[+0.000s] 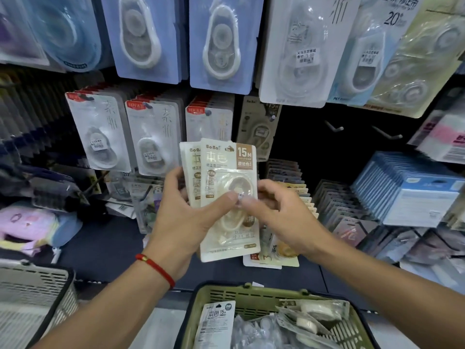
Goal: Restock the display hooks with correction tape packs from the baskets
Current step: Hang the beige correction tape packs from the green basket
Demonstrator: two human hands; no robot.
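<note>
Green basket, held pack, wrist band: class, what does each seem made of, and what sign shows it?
Green basket: probably matte moulded plastic, with slotted walls.
Held pack: seemingly printed card under a glossy clear plastic blister that catches glare.
Wrist band: likely red cord, thin and twisted.

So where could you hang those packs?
Two bare hooks stick out of the dark gap right of the beige packs in the hands. The hooks left of it are crowded with hanging white packs.

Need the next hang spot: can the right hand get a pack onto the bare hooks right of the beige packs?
Probably yes. The two bare hooks stick out uncovered above the right hand, nothing hanging between.
</note>
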